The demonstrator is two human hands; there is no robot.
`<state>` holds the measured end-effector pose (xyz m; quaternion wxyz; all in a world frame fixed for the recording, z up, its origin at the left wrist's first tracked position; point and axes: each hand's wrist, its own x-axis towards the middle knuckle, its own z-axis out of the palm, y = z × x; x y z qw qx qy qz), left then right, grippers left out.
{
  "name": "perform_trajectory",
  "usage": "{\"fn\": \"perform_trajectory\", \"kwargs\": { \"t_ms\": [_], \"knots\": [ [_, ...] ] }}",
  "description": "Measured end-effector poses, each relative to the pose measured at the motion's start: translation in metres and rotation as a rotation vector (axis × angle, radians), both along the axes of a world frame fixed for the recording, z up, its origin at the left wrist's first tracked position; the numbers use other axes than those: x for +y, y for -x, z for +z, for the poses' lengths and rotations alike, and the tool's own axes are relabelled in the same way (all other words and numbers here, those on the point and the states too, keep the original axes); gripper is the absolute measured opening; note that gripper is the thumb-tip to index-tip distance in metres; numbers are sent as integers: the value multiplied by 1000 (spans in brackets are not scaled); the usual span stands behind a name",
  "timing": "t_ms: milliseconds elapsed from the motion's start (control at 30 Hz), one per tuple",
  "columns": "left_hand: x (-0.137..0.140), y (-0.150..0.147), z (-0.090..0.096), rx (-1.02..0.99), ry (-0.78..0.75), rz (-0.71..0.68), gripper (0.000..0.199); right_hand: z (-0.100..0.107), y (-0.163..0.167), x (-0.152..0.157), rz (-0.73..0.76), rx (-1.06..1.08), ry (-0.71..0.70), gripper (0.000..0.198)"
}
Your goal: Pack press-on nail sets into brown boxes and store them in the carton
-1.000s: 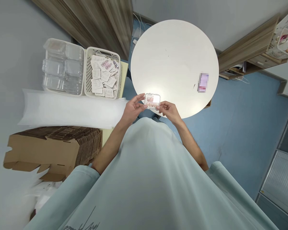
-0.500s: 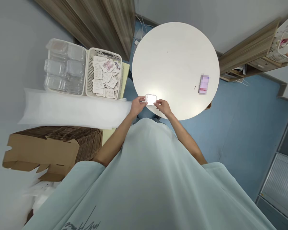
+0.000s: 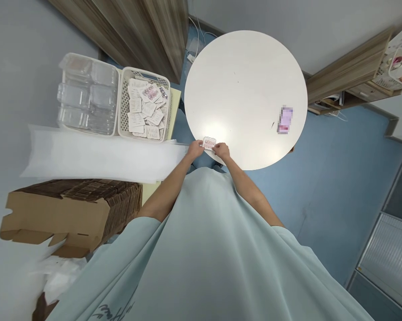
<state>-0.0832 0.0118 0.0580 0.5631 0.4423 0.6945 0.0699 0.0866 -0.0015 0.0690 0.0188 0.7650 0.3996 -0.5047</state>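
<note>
A small flat white pack, with rows of pink pieces showing on its face, is held at the near edge of the round white table. My left hand pinches its left side. The fingers of my right hand close on its lower right corner. What exactly the pink pieces are is too small to make out.
On the left stand a basket of similar packs and a bin of clear plastic boxes. White sheets and folded cardboard boxes lie nearer. A pixelated purple item rests at the table's right.
The pack's face was a blank bright white and now shows its pink rows. Both hands, still holding it, have shifted slightly toward me. My right hand has moved left a little.
</note>
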Motion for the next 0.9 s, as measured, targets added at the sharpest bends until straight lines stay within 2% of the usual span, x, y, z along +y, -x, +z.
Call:
{"fn": "perform_trajectory", "kwargs": {
  "t_ms": [233, 433, 567, 733, 833, 900],
  "knots": [
    [5, 0, 6, -39, 13, 4, 50, -4, -1, 4, 13, -8, 8, 21],
    [2, 16, 24, -106, 10, 52, 52, 2, -9, 2, 54, 14, -11, 28],
    [-15, 45, 45, -198, -56, 113, 52, 17, -11, -1, 113, 43, -92, 26],
    [-55, 93, 70, -80, -209, 199, 41, 49, 0, -3, 229, 111, -227, 23],
    [-80, 125, 75, 36, -258, 269, 40, 69, 19, 0, 324, 150, -275, 21],
    [-96, 146, 72, 122, -281, 314, 42, 78, 37, 3, 408, 183, -301, 21]
  ]
}}
